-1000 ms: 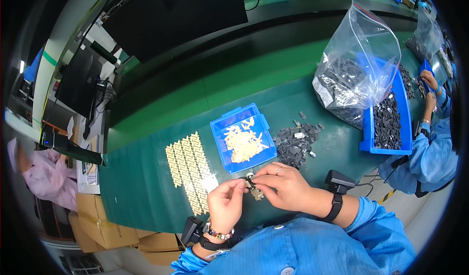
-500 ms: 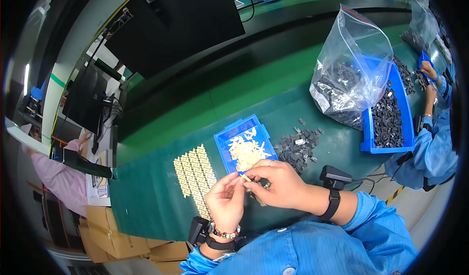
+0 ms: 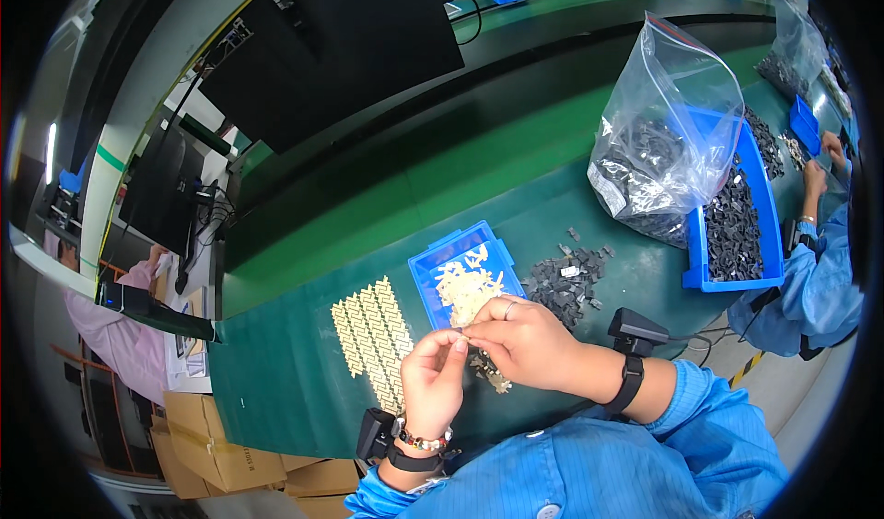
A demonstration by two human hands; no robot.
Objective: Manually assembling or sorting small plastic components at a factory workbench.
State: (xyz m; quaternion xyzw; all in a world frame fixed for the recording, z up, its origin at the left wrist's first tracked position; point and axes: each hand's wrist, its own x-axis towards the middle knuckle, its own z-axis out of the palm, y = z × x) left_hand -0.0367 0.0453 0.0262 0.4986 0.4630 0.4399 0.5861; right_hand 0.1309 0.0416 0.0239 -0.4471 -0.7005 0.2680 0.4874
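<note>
Both hands raised just above the green table (image 3: 304,372), fingertips meeting. Left hand (image 3: 431,383) pinched narrow on a very small piece (image 3: 463,338), right hand (image 3: 525,339) closed on the same piece from the other side; hard to tell which hand carries more of it. Piece held between the two hands, just in front of the small blue tray (image 3: 433,270) and over a little cluster of finished parts (image 3: 490,373) on the table. Mostly hidden by the fingers: only a tiny pale sliver showing, colour close to the cream clips (image 3: 468,289) heaped in that tray; shape not clear. Probably easy to lose: so small and so lightly gripped that a slip of one finger could drop it among the loose dark parts (image 3: 566,279) to the right or onto the neat rows of cream pieces (image 3: 373,330) to the left, and disturb them. Too much squeeze could maybe bend it. Further right, a clear plastic bag (image 3: 668,141) of dark parts leaning in a large blue bin (image 3: 727,279), well apart. Another worker's sleeve (image 3: 815,279) just beside that bin.
</note>
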